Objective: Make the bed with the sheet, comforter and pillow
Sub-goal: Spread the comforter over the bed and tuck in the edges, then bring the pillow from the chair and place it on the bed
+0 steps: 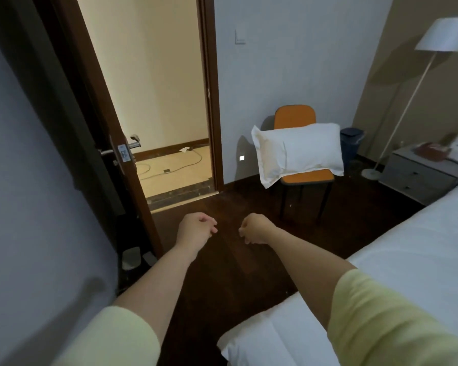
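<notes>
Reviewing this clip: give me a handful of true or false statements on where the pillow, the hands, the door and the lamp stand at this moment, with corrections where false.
1. The pillow lies on the bed. False: it rests on the orange chair by the wall.
2. Both hands hold nothing. True: the left hand and right hand are loosely curled over the dark floor, apart from each other.
3. The door is shut. False: it stands open onto a lit, light-floored space.
4. A floor lamp stands beside the nightstand. True.
5. The right hand grips the white bedding. False: it is clear of the bed.
</notes>
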### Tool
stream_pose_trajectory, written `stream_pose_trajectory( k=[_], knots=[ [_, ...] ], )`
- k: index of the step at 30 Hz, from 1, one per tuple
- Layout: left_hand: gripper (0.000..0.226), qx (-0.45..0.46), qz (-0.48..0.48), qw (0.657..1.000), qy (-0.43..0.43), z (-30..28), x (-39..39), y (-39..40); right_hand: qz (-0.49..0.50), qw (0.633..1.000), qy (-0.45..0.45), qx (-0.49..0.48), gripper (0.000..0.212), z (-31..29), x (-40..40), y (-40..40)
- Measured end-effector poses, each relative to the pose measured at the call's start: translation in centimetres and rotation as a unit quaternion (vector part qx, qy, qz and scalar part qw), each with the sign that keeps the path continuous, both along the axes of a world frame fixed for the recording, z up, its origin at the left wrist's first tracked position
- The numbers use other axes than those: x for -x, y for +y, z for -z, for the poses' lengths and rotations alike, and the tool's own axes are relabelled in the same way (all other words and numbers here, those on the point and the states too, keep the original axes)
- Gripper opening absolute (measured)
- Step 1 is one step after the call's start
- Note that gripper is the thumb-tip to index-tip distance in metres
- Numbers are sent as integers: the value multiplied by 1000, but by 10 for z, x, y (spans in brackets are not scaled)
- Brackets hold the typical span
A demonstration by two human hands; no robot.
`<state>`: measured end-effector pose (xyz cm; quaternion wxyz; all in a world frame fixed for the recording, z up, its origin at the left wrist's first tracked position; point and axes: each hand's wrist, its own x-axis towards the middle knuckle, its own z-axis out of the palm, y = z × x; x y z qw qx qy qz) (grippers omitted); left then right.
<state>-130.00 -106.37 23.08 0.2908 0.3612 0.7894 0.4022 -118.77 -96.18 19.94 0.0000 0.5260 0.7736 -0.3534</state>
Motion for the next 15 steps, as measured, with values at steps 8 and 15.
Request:
stream_pose_trajectory(
  k=[8, 15],
  knots=[
    [25, 29, 68, 997, 6, 31, 139, 174, 79, 997, 8, 0, 26, 17, 123, 169],
    [20, 44, 146, 988, 23, 26, 175, 355, 193, 981, -1, 11, 23, 13, 109, 283]
  ],
)
